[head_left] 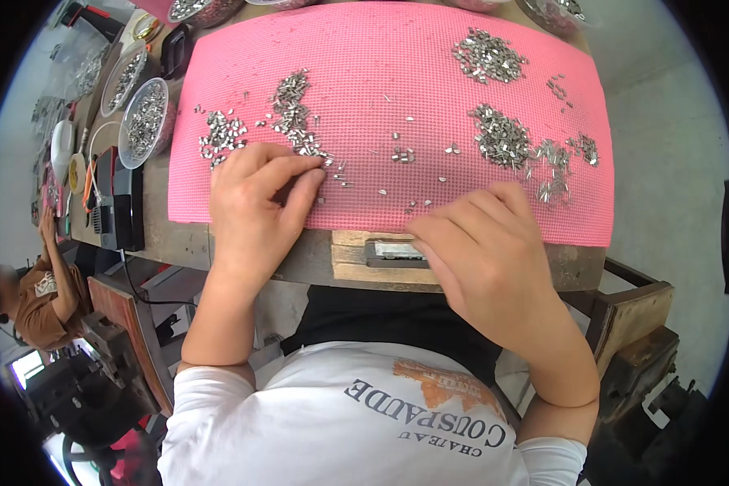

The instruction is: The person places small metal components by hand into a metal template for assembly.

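My left hand (255,194) is over the left part of a pink textured mat (364,73), thumb and forefinger pinched together beside a curved trail of small silver metal pieces (291,101). Whatever the pinch holds is too small to make out. At the mat's front edge my right hand (494,263) has its fingers closed, tips near a dark metal block with a silver slot (395,252). Its grip is hidden. The block sits on a wooden board (348,257). Between the hands lie a few loose metal pieces (402,155).
More piles of metal pieces (500,136) lie on the mat's right side, another (488,55) farther back. Clear plastic bowls (147,121) of similar pieces stand left of the mat. A black box-shaped device (117,198) is at the table's left. Another person (49,292) sits far left.
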Demonstrator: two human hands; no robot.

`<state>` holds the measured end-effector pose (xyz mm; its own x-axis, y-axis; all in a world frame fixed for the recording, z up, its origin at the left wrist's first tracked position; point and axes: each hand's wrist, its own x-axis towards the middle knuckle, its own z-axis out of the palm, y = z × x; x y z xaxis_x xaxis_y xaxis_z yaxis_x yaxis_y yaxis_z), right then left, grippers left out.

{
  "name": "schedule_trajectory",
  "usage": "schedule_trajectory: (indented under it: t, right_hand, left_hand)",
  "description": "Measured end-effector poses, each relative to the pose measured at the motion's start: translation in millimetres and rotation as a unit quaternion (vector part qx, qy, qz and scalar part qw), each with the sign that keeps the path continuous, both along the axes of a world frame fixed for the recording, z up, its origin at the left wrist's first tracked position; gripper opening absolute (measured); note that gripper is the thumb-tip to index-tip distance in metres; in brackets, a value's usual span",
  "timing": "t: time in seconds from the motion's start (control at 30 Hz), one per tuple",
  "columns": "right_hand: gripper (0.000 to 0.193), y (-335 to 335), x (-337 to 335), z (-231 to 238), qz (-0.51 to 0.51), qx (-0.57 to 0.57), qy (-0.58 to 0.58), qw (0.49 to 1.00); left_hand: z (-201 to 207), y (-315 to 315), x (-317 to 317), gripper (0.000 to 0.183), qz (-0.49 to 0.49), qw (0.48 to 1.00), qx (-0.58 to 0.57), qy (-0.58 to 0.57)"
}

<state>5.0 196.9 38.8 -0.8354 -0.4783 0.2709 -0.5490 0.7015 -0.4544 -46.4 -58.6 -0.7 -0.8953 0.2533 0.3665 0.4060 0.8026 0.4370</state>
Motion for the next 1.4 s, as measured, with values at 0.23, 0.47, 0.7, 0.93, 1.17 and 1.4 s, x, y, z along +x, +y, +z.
schedule_trajectory:
  t: [0.23,0.47,0.7,0.93,1.17,1.4]
  right_hand:
    - [0.011,-63.9,-32.9,-27.5,-0.077,-0.001,-0.001,0.997]
    - [0.013,-81.2,-39.5,-38.3,-0.113,0.044,0.037,0.992]
    - [0.009,-61.4,-37.6,-32.6,-0.106,0.024,0.031,0.994]
    - [0.011,15.2,6.8,-15.7,-0.128,-0.107,-0.03,0.986]
    - [0.021,31.2,47.3,-23.4,-0.122,-0.099,-0.026,0.987]
    - [0.022,33.8,49.6,-33.6,-0.125,-0.126,-0.018,0.984]
  left_hand:
    - [-4.7,4.2,0.9,0.012,-0.016,0.999,-0.024,0.043]
    - [-5.5,-2.7,10.8,0.015,-0.027,0.999,0.025,0.014]
    - [-8.1,10.9,20.4,0.016,-0.082,0.994,0.069,0.003]
    - [-1.1,14.6,24.9,0.016,-0.116,0.993,0.014,-0.011]
    - [4.1,17.6,27.7,0.015,-0.098,0.994,-0.031,0.025]
    - [9.7,22.9,31.3,0.016,-0.095,0.988,-0.108,0.055]
